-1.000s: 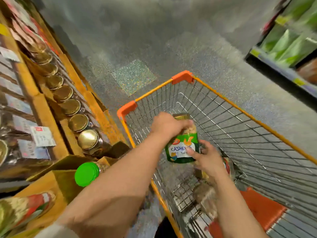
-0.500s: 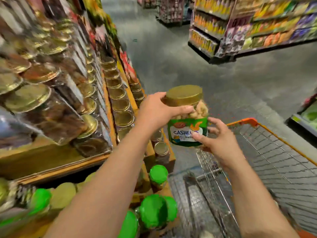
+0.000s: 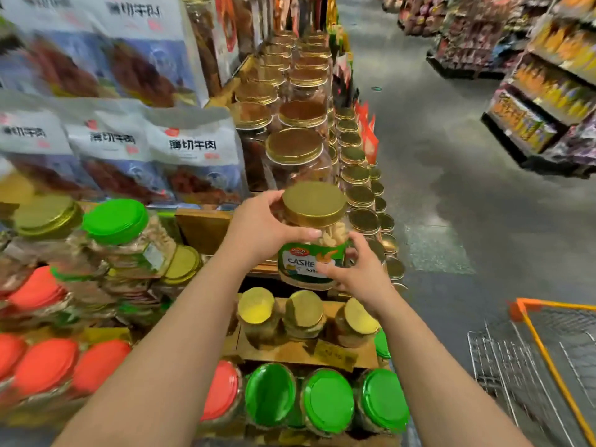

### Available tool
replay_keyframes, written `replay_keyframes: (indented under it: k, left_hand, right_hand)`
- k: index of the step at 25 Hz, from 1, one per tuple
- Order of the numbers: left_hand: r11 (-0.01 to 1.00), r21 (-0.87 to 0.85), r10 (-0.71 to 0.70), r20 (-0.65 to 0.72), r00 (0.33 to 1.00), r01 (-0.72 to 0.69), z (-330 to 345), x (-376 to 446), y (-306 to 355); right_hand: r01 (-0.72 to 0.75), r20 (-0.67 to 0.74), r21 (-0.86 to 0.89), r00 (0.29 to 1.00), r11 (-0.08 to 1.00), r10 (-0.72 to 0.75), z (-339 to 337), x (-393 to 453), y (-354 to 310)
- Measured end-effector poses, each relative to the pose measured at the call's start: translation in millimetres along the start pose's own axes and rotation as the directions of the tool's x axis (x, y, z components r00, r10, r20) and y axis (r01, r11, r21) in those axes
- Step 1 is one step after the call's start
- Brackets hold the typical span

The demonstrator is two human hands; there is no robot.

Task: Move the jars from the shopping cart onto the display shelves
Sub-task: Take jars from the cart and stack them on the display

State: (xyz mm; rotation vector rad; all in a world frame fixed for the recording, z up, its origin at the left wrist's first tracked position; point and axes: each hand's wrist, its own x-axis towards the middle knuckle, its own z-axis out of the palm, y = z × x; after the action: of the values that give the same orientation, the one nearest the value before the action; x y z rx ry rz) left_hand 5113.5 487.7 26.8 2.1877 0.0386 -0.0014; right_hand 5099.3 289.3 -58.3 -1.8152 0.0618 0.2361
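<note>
A clear cashew jar (image 3: 314,233) with a gold lid and a green label is held up in front of the display shelves (image 3: 206,227). My left hand (image 3: 264,230) grips its upper part just under the lid. My right hand (image 3: 358,272) holds the lower right side over the label. The jar hangs above a low wooden tier (image 3: 290,353) that carries three small gold-lidded jars (image 3: 303,314). The orange-rimmed shopping cart (image 3: 548,359) shows only a corner at the lower right, and its contents are out of view.
Rows of gold-lidded jars (image 3: 295,146) run back along the shelf. Green-lidded jars (image 3: 325,401) and red-lidded jars (image 3: 45,366) stand in front. Bags of dried meat (image 3: 193,162) stand at upper left. The aisle floor (image 3: 451,195) and other shelving (image 3: 541,101) lie to the right.
Both hands lifted the cashew jar out of the cart and carried it left to the shelves. The view swung from the cart to the display.
</note>
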Motion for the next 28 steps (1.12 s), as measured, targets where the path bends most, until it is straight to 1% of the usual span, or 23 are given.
replay_keyframes:
  k: [2, 4, 8, 11, 15, 19, 22, 25, 28]
  left_hand:
    - [0.998, 0.03, -0.045, -0.031, 0.998, 0.046, 1, 0, -33]
    - [0.996, 0.051, -0.073, -0.029, 0.997, 0.074, 8, -2, -62]
    - [0.99, 0.11, -0.089, 0.005, 0.996, 0.088, 31, -1, -109]
    - [0.984, 0.138, -0.115, 0.006, 0.993, 0.113, 45, -2, -131]
    - [0.977, 0.198, -0.085, -0.002, 0.996, 0.084, 51, -4, -140]
    - [0.962, 0.271, -0.048, 0.053, 0.997, 0.032, 48, -8, -136]
    - [0.952, 0.305, -0.053, 0.089, 0.995, 0.024, 43, -13, -134]
    - [0.942, 0.333, -0.069, 0.091, 0.993, 0.035, 39, -19, -135]
    - [0.929, 0.368, -0.083, 0.098, 0.992, 0.041, 37, -23, -134]
  right_hand:
    - [-0.056, 0.051, -0.013, 0.997, 0.998, 0.057, 25, 13, 17]
    - [-0.098, 0.075, -0.08, 0.992, 0.992, 0.104, 46, 24, 39]
    - [-0.144, 0.05, -0.232, 0.986, 0.962, 0.16, 68, 40, 79]
    - [-0.17, 0.038, -0.296, 0.981, 0.94, 0.189, 75, 45, 94]
    - [-0.172, 0.015, -0.345, 0.982, 0.923, 0.189, 78, 44, 99]
    - [-0.173, 0.033, -0.413, 0.978, 0.894, 0.204, 79, 39, 92]
    - [-0.177, 0.041, -0.426, 0.976, 0.887, 0.214, 82, 33, 86]
    - [-0.155, 0.049, -0.42, 0.98, 0.894, 0.192, 85, 27, 84]
    - [-0.158, 0.062, -0.415, 0.978, 0.896, 0.201, 86, 23, 82]
